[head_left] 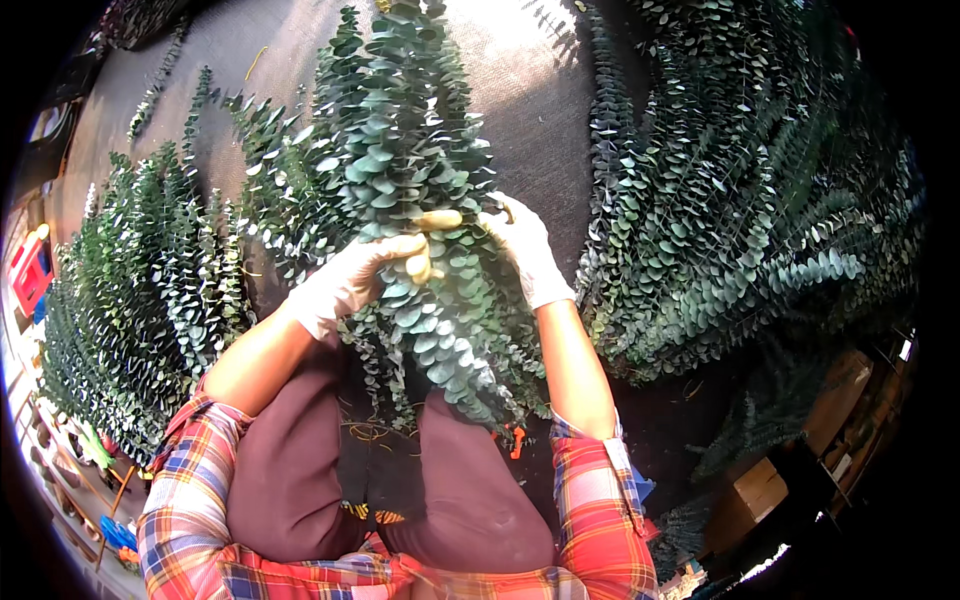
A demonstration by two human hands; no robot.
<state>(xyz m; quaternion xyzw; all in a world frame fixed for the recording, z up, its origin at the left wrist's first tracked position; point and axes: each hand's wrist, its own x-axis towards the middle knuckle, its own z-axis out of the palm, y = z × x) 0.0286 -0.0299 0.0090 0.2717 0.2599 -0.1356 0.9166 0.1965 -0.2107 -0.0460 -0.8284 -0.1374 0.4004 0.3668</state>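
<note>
A bunch of eucalyptus branches with round grey-green leaves stands in front of me, tips pointing away. My left hand, in a pale thin glove, is closed around its middle; yellowish fingertips show among the leaves. Gloved too, my right hand is at the right side of the bunch, its fingers bent in against the leaves. Part of those fingers is hidden by foliage. The lower leaves hang down over my lap, between my knees.
Large heaps of eucalyptus lie at the left and the right on a dark woven surface. A loose sprig lies at the far left. Cardboard stands low on the right; a red plastic object is at the left edge.
</note>
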